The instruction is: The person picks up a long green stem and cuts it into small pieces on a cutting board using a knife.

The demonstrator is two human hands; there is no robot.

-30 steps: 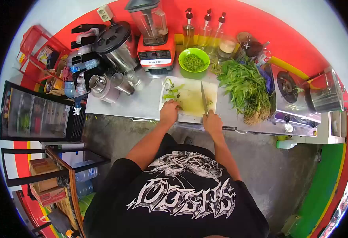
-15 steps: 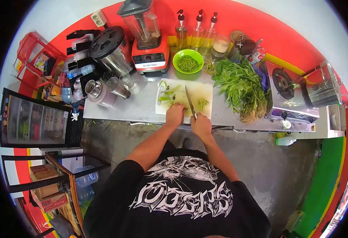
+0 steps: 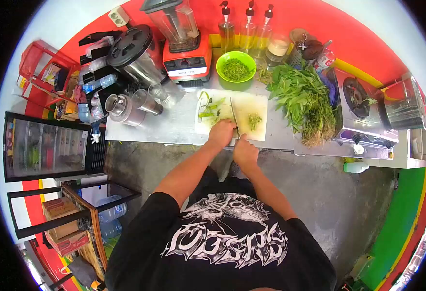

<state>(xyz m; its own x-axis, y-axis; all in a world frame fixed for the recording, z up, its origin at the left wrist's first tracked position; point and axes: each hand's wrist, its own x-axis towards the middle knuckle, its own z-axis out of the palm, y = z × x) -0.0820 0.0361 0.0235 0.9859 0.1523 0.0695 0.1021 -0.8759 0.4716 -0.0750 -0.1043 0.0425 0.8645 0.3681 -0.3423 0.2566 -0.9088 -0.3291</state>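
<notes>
My right hand (image 3: 246, 152) is wrapped round the handle of a knife (image 3: 233, 114), whose blade points away from me over the white cutting board (image 3: 261, 99). Just left of the blade, my left hand (image 3: 222, 133) is closed, its fingers bent down against the board. Whatever those fingers hold is hidden beneath them. Pieces of green stalk (image 3: 212, 109) lie on the left part of the board. To the right of the knife is a small heap of chopped greens (image 3: 254, 121). Behind the board stands a lime-green bowl (image 3: 235, 85) with finely cut greens in it.
A large bunch of leafy greens with roots (image 3: 297, 97) lies right of the board, beside a gas stove (image 3: 361, 109). At the back stand a red blender (image 3: 187, 63) and pump bottles (image 3: 227, 36). Metal cups (image 3: 147, 101) and a steel canister (image 3: 145, 63) occupy the left.
The whole view has shifted slightly. The knife blade is more upright and seen closer to edge-on, nearer my left fingers. Both hands keep their grip close together at the board's front edge.
</notes>
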